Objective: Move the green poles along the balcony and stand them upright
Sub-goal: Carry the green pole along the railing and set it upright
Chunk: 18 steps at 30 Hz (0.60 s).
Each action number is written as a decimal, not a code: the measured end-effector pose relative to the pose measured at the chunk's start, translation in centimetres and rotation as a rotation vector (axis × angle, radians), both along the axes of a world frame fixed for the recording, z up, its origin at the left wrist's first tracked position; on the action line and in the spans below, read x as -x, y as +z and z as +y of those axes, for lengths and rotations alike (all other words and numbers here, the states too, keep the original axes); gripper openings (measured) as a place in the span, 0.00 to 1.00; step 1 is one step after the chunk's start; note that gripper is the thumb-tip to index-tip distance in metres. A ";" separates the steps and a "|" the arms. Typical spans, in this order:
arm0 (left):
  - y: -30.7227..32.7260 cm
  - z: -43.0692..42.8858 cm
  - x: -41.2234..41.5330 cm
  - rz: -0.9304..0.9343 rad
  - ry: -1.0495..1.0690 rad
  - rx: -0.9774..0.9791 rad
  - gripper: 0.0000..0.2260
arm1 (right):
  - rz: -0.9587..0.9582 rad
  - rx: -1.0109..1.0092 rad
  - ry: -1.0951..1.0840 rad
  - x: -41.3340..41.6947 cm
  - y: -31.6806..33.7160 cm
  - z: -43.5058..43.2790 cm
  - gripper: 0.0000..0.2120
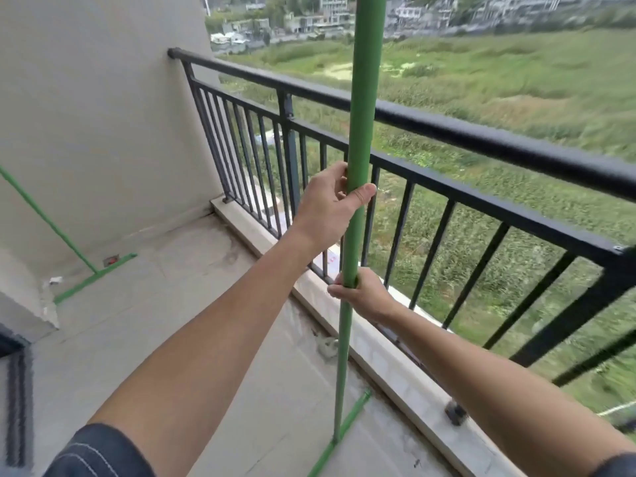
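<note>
Two bare forearms reach forward from dark sleeves at the bottom edge. The right hand (pixel 361 294) is the lower one, its fingers curled tight around a green pole (pixel 358 166) where the thicker upper tube meets a thinner lower section. Higher up, the left hand (pixel 332 201) grasps the same pole, thumb pressed across the front and fingers wrapped behind it. The pole stands nearly upright just inside the railing (pixel 447 130), its top running out of the frame; its foot meets a flat green base bar (pixel 344 432) that lies on the tiled balcony floor (pixel 172 321), close to the pale stone kerb (pixel 378 356) under the railing's bars.

Farther off, toward the left corner, a second green pole (pixel 48 220) leans slanted against the cream wall (pixel 103 115), its lower end joined to another green base bar (pixel 96 277) resting on the floor; a small red object (pixel 110 260) sits just beside that bar, too small to identify. Beyond the dark metal railing lies a grassy field (pixel 499 80), and behind it a blurred row of buildings (pixel 327 12)
</note>
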State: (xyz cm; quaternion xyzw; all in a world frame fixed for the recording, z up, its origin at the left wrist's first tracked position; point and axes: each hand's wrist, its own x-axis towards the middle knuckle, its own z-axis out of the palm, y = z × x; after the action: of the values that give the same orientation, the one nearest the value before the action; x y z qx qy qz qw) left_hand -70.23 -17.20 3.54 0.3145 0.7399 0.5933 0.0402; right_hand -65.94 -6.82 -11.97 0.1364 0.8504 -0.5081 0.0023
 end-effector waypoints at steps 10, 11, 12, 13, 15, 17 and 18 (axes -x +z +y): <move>0.1 2.3 4.6 -0.015 0.073 -0.003 0.03 | 0.014 -0.039 0.081 5.6 0.3 2.5 0.13; 0.0 2.1 4.6 -0.016 0.073 -0.009 0.03 | 0.012 -0.044 0.100 5.6 0.1 2.5 0.12; -0.1 1.8 4.5 -0.011 0.069 -0.009 0.03 | 0.008 -0.052 0.116 5.5 -0.1 2.4 0.13; -0.3 1.5 4.2 -0.006 0.060 -0.004 0.03 | 0.005 -0.063 0.126 5.2 -0.3 2.4 0.14; -0.7 1.0 3.5 -0.009 0.041 0.018 0.04 | 0.019 -0.091 0.122 4.5 -0.7 2.0 0.17; -1.2 0.1 2.5 -0.029 0.019 0.058 0.05 | 0.032 -0.138 0.103 3.7 -0.9 1.4 0.16; -1.5 -0.4 2.0 -0.045 0.006 0.089 0.06 | 0.018 -0.168 0.085 3.3 -1.1 1.3 0.16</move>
State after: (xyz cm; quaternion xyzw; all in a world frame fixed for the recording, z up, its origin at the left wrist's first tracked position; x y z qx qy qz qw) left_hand -72.21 -17.63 2.07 0.2970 0.7655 0.5666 0.0690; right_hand -69.25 -5.51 -13.06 0.0954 0.8950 -0.4358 0.0048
